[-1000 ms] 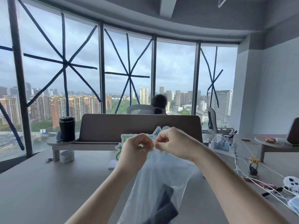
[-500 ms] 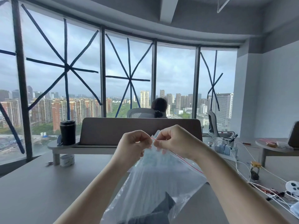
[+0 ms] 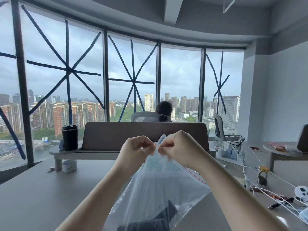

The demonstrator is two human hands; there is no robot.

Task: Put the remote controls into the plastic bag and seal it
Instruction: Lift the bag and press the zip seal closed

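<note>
The plastic bag [image 3: 160, 185] is clear with a thin red seal line [image 3: 194, 174] along its top; dark grey remote controls [image 3: 150, 222] show through. The table [image 3: 41, 194] is grey, the tumbler [image 3: 70, 137] black.

A broad grey matte desk [image 3: 41, 194] carries a low grey shelf riser [image 3: 66, 151] at its far edge, a white tape roll [image 3: 69, 165] under it, tangled white cables [image 3: 250, 165] at right, and a small gold-lidded glass jar [image 3: 263, 175].

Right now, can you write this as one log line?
step: sealing | left hand: pinching bag top | right hand: pinching red zip strip | plastic bag: lifted | remotes: inside
</note>
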